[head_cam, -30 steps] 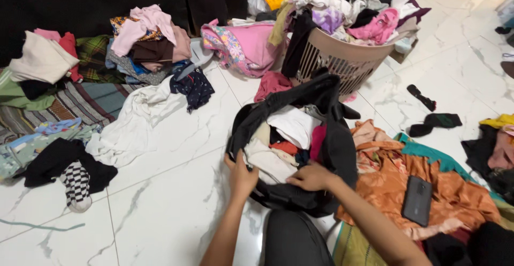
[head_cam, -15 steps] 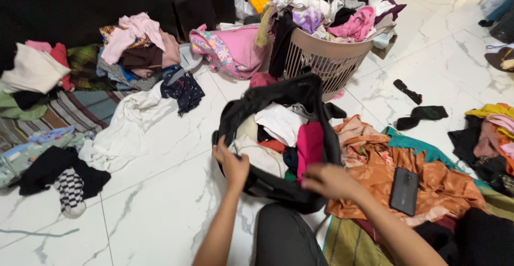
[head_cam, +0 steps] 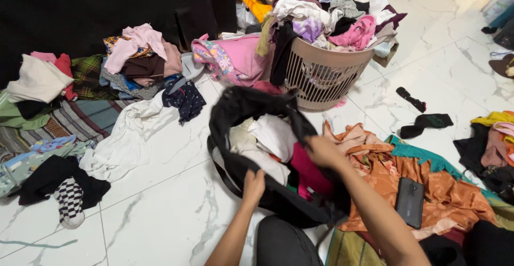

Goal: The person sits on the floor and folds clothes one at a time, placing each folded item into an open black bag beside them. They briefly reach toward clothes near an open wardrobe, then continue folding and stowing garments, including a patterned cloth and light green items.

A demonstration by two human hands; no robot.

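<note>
Covering the white marble floor (head_cam: 160, 212), clothes piles (head_cam: 134, 57) surround a laundry basket (head_cam: 321, 76).

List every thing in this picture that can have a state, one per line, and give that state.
Black bag: open, stuffed with clothes.
Laundry basket: upright, heaped over the rim.
Phone: flat on orange cloth, screen dark.
Left hand: gripping the bag's near edge.
Right hand: inside the bag, on the clothes.
Checkered sock: lying on the floor.

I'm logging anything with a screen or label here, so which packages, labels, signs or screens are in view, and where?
Phone: lies flat on the orange cloth, right of the black bag; dark rectangular slab, its screen not showing any picture.
No packages, labels or signs can be made out.
</note>
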